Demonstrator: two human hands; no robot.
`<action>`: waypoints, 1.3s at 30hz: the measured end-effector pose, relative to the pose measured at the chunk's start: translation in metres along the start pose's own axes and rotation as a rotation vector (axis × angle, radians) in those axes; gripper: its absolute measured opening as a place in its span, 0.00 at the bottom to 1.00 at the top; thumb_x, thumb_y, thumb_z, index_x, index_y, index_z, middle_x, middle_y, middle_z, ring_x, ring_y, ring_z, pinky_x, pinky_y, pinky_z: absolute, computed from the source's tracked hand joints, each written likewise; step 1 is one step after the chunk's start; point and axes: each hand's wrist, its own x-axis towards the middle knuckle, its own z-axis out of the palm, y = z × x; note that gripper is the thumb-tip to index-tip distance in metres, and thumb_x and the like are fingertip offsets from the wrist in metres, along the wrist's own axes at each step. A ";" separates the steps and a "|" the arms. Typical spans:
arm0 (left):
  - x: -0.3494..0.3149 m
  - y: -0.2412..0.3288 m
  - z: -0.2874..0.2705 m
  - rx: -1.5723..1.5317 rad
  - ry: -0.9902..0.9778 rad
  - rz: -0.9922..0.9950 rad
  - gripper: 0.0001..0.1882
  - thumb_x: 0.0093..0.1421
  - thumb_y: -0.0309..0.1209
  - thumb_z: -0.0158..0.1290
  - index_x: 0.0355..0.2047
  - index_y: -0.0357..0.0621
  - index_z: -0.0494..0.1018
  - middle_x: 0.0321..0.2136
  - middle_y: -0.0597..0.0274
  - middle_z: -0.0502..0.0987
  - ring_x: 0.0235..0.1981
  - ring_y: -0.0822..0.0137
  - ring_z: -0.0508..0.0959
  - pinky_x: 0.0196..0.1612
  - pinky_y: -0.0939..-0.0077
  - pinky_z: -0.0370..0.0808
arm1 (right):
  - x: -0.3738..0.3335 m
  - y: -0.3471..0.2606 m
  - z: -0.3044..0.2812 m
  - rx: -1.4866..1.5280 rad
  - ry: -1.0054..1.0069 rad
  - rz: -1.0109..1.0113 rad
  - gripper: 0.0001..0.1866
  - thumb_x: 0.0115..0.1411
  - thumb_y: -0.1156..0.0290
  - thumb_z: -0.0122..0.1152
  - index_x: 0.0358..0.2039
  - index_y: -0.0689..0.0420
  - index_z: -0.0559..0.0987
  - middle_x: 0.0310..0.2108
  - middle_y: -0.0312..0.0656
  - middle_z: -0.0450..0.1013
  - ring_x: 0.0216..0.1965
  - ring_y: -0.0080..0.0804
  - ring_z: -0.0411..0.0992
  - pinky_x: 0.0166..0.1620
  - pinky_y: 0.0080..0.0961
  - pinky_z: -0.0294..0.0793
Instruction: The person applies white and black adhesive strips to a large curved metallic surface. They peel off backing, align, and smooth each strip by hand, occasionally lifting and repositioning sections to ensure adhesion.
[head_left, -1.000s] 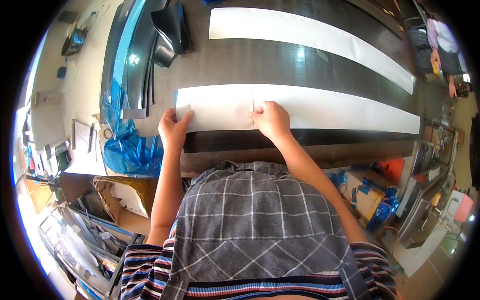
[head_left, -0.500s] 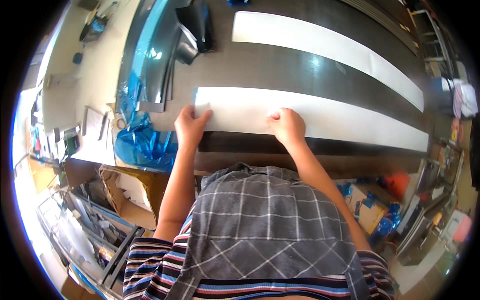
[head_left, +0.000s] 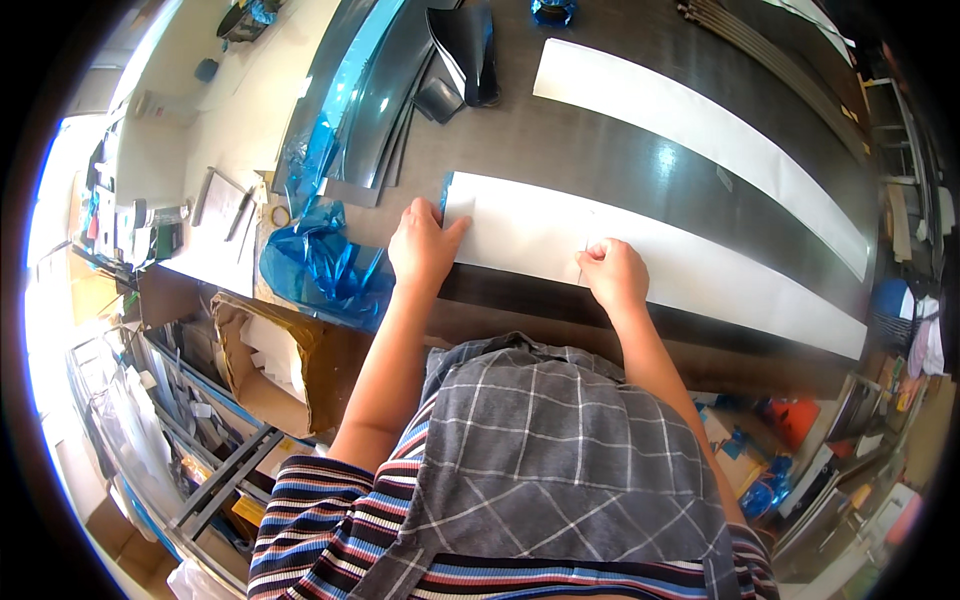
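A long white strip (head_left: 520,222) lies across the dark table in front of me, with a bit of blue film at its left end. My left hand (head_left: 425,248) rests at that end, thumb on the white face and fingers by the edge, thumb and forefinger apart. Over the strip's near side, my right hand (head_left: 615,273) is closed in a pinch. A thin line shows by its fingertips, too fine to name. Under the near edge runs a dark strip (head_left: 500,290). Farther back lies a second white strip (head_left: 690,120), untouched.
Crumpled blue film (head_left: 325,265) lies left of my left hand. Beyond are stacked dark strips (head_left: 375,140) and a curled black sheet (head_left: 465,50). A cardboard box (head_left: 265,365) with paper stands below the table's left edge. Long rods (head_left: 770,65) lie at the far right.
My view has turned, so the table and strips sit farther right and slant more. Both hands stay at about the same places on the strip; the right one has turned slightly.
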 end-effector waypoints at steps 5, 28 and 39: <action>-0.006 0.005 -0.004 -0.040 0.042 -0.050 0.22 0.48 0.44 0.62 0.32 0.43 0.67 0.33 0.53 0.73 0.37 0.50 0.75 0.38 0.59 0.71 | 0.001 0.002 0.001 -0.034 0.002 -0.004 0.10 0.49 0.61 0.62 0.22 0.54 0.81 0.24 0.46 0.77 0.31 0.48 0.76 0.35 0.38 0.74; -0.057 0.035 0.052 -0.003 -0.049 0.680 0.29 0.57 0.32 0.47 0.61 0.45 0.61 0.64 0.55 0.57 0.66 0.56 0.56 0.66 0.52 0.51 | -0.013 -0.020 0.015 -0.152 0.260 -0.786 0.27 0.56 0.71 0.56 0.55 0.63 0.65 0.57 0.55 0.61 0.62 0.51 0.58 0.63 0.44 0.56; -0.041 0.018 0.039 0.095 0.028 0.448 0.53 0.50 0.58 0.55 0.65 0.34 0.50 0.67 0.45 0.49 0.69 0.51 0.46 0.68 0.53 0.43 | -0.018 -0.009 0.034 -0.422 0.155 -0.577 0.38 0.59 0.55 0.53 0.66 0.57 0.55 0.67 0.59 0.44 0.69 0.55 0.41 0.67 0.51 0.39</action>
